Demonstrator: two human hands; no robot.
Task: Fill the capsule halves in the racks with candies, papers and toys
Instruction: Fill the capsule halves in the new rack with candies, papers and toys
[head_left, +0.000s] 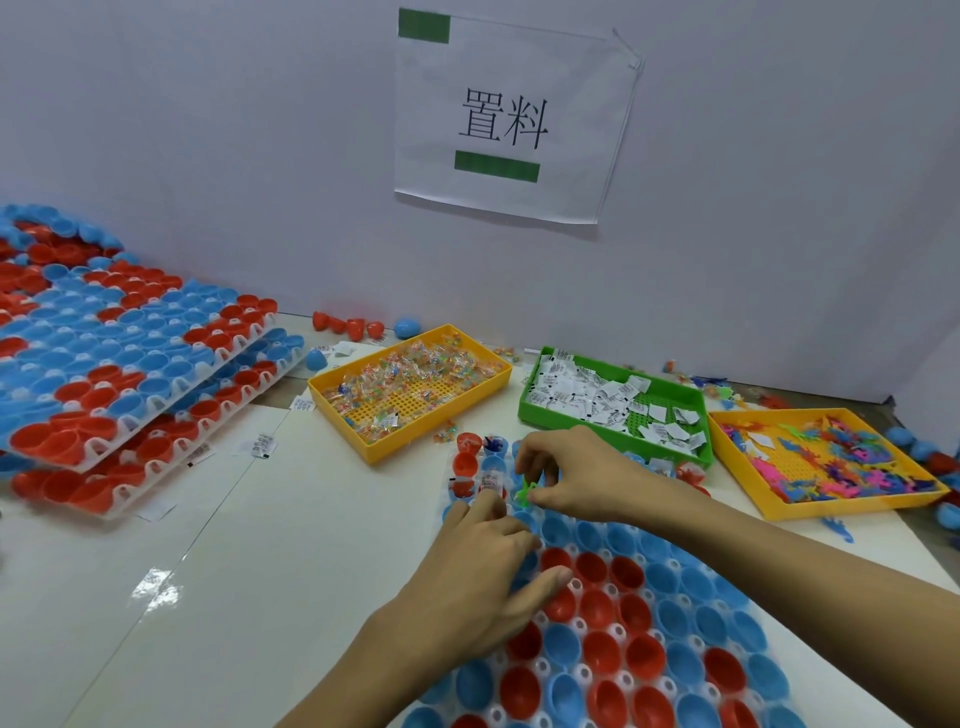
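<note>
Fingers (535, 500) of right hand (582, 480) pinch green toy (524, 492).

There is 1 view, from a wide-angle camera on the person's head, looking forward and down across the worktop (218, 571) toward the wall (779, 208) behind it. It sits close above the near rack (675, 649), both forearms reaching in from the bottom edge.

A small packing or assembly workstation. A printed sign (511, 122) with two Chinese characters hung on the plain partition wall above the white surface (218, 545). Stacked racks of capsule halves (119, 364) and sorting trays of candies (410, 387), papers (613, 402) and toys (826, 460) indicated repetitive batch filling.
</note>
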